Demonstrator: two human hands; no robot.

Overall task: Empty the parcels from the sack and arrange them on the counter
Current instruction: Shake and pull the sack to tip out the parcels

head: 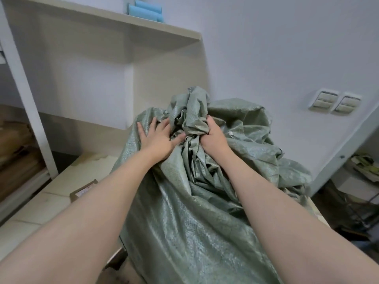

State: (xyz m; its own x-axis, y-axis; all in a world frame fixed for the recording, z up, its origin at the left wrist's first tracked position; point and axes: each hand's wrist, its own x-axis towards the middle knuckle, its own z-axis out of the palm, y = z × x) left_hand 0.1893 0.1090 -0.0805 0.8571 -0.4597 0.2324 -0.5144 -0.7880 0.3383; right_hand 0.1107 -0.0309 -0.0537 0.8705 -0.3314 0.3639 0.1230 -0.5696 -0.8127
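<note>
A big grey-green woven sack (184, 212) stands bulging in front of me, its mouth bunched into a twisted neck at the top. My right hand (213, 138) is clenched around that gathered neck. My left hand (158, 138) lies on the sack's upper left side with fingers spread, its thumb pressing into the folds beside the neck. A brown cardboard parcel (83, 192) lies on the pale counter (51, 201) just left of the sack, partly hidden by my left forearm. Whatever the sack contains is hidden.
A cream shelving unit (123, 48) rises behind the counter, with blue rolls (146, 11) on top. Stacked flat cardboard (18, 152) fills the left shelf. Two wall switches (334, 102) are on the right wall, and clutter sits on the floor at far right.
</note>
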